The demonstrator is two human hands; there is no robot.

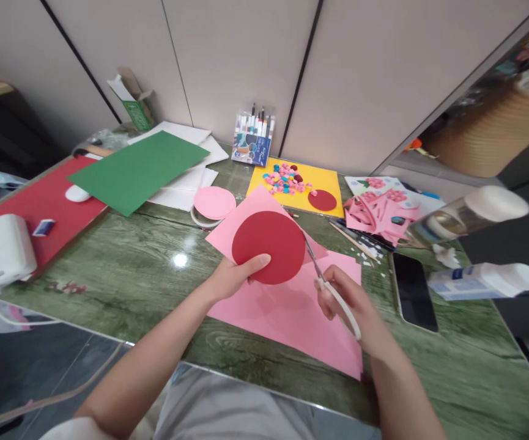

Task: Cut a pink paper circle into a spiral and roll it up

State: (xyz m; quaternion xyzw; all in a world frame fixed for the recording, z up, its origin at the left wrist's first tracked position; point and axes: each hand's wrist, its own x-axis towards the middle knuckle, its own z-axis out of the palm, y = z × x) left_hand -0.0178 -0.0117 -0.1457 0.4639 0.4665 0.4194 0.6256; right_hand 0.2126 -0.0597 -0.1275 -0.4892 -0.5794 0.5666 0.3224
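My left hand (241,275) pinches a red paper circle (271,244) flat against a pink sheet (255,205), thumb on top and fingers beneath. The pink sheet shows around the circle's far side. In my right hand (342,296) is a pair of scissors (337,299) with white handles, its blades at the circle's right edge on the pink paper. Below both hands lies a larger stack of pink paper (287,324) on the green table. A pink paper circle (214,202) rests on a roll of tape (200,221) to the left.
Green paper (142,168) and a red sheet (7,189) lie left. Behind are boxed markers (251,140) and yellow paper (255,183) with small coloured bits and a red circle (322,200). Pink scraps (377,217), a phone (414,290) and a white bottle (479,281) are right.
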